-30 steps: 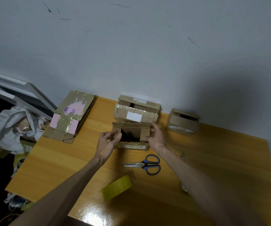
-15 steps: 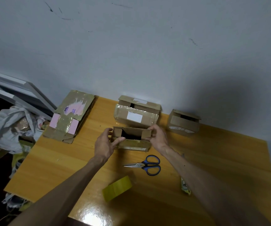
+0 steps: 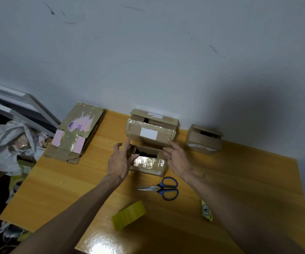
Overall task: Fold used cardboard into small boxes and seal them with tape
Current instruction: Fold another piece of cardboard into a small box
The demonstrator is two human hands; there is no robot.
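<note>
Three folded boxes stand on the table (image 3: 60, 180): the small box (image 3: 149, 159) mid-table between the left hand (image 3: 119, 163) and right hand (image 3: 178, 160), fingers apart beside it; a taped box (image 3: 150, 133) behind; another box (image 3: 204, 140) right. One flattened cardboard (image 3: 76, 132), one scissors (image 3: 163, 188), one tape roll (image 3: 128, 215) lie around.
</note>
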